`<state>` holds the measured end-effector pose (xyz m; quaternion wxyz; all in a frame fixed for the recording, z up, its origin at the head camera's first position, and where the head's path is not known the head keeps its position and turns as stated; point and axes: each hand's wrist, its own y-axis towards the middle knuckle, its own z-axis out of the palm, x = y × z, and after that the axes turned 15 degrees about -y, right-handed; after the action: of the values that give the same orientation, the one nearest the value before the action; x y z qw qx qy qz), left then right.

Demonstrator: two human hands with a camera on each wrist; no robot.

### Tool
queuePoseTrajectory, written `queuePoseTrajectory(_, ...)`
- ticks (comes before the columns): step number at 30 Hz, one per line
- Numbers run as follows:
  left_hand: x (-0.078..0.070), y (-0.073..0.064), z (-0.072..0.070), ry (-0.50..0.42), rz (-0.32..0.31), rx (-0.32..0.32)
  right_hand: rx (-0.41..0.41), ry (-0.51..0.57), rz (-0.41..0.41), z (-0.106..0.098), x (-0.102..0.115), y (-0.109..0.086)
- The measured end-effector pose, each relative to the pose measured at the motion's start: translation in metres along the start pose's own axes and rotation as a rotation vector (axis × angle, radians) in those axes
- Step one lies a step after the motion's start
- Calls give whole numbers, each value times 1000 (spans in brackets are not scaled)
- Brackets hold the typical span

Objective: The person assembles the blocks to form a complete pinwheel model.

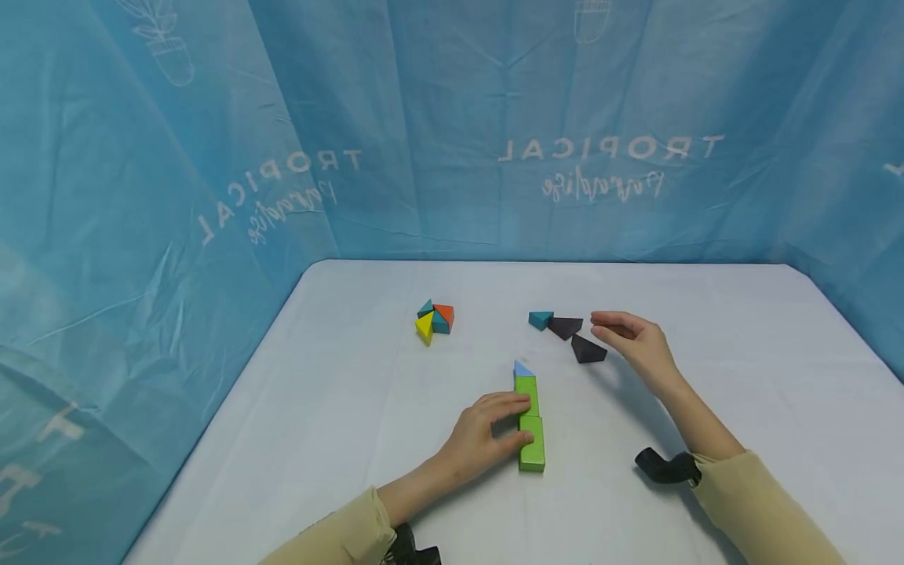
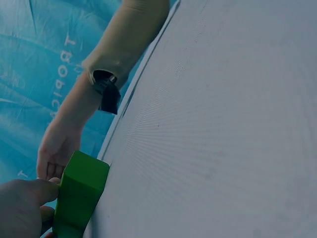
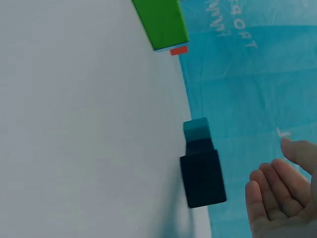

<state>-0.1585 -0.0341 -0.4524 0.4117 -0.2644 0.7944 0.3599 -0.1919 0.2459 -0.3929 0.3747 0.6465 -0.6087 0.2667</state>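
Screened-off tabletop recording spot; wider building cannot be told. White table [image 1: 339, 377] lies under the fingers [image 1: 614, 317]. Beyond them and to both sides hangs blue sheeting [image 1: 452, 94], printed "TROPICAL Paradise" in reverse, with line-drawn potted plants [image 1: 173, 63]. Back from the fingers, black wrist devices [image 1: 664, 467] sit at the sleeve cuffs [image 1: 713, 471].

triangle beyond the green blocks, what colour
The triangle is light blue, best seen in the head view.

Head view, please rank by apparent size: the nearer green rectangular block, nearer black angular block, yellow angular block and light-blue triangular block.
Largest: nearer green rectangular block
nearer black angular block
yellow angular block
Smallest: light-blue triangular block
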Motion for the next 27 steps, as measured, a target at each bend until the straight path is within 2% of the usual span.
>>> queuePoseTrajectory(6, 1, -1, 1, 3, -7, 4, 27, 25, 30, 10, -35, 5)
queuePoseTrajectory(10, 2, -1, 1, 2, 3, 4, 29, 3, 25, 15, -48, 8)
queuePoseTrajectory(16, 2, 0, 0, -6, 11, 3, 29, -85, 13, 22, -57, 7)
queuePoseTrajectory(27, 1, 1, 0, 2, 8, 1, 20, -233, -19, 31, -59, 5)
